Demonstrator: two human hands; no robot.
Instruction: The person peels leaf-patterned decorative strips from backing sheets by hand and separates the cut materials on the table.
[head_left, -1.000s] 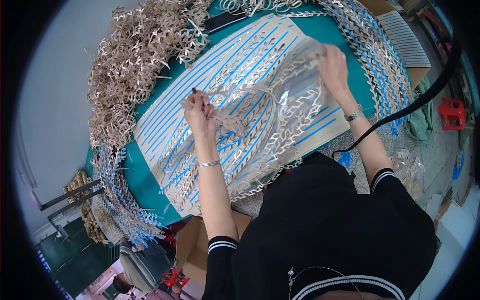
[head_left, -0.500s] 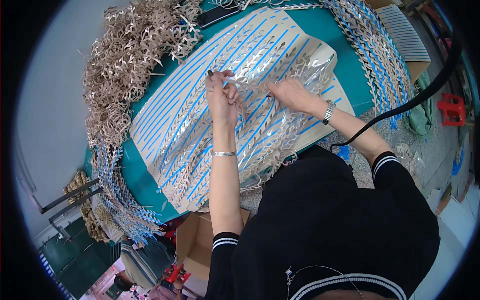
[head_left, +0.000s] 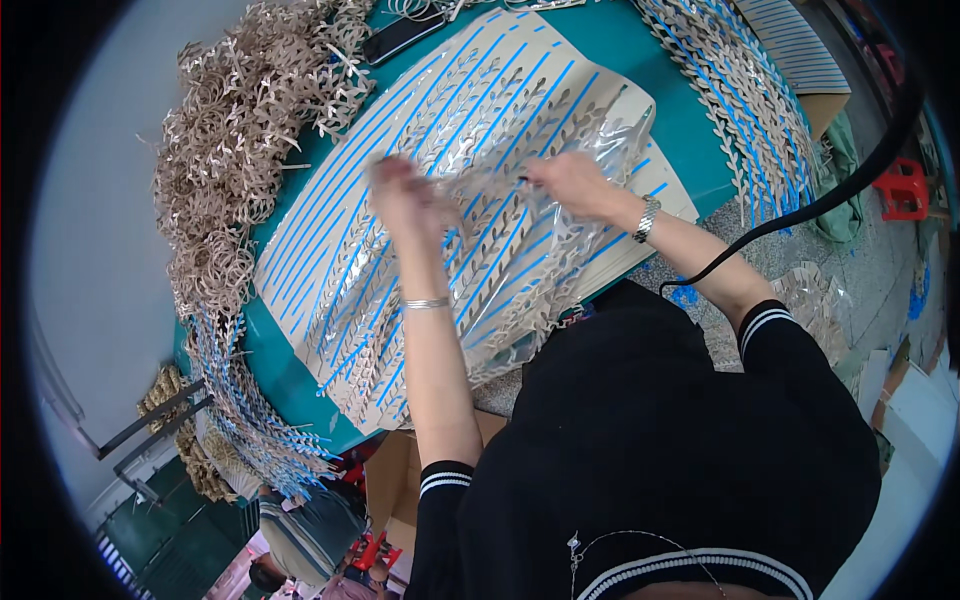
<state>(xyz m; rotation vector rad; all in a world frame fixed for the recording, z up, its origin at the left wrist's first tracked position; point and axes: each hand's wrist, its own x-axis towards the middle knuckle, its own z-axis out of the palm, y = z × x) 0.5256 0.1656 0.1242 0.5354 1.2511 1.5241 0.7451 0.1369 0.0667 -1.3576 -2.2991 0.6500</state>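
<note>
A cream sheet [head_left: 320, 225] with blue stripes and rows of leaf-shaped cut-outs lies over the table, partly under clear plastic film [head_left: 625, 130]. Over its middle, my left hand [head_left: 408, 200] is smeared by motion, so its fingers cannot be made out. To the right, my right hand [head_left: 575, 185] is closed in a pinch, fingertips pointing left. From that pinch a pale, blurred leaf strip [head_left: 475, 185] stretches toward my left hand. Cut leaf strips [head_left: 500, 215] spread across the sheet below both hands.
A big heap of tangled beige leaf trimmings [head_left: 240, 150] sits on the left of the green table [head_left: 690, 120]. Leaf strips hang over the right edge [head_left: 745, 110] and lower left edge [head_left: 260, 410]. A phone [head_left: 403, 38] lies at the far side. A black cable [head_left: 800, 210] crosses at right.
My left hand has moved left and slightly down, away from my right hand. My right hand has shifted a little left. The whole view has also shifted slightly.
</note>
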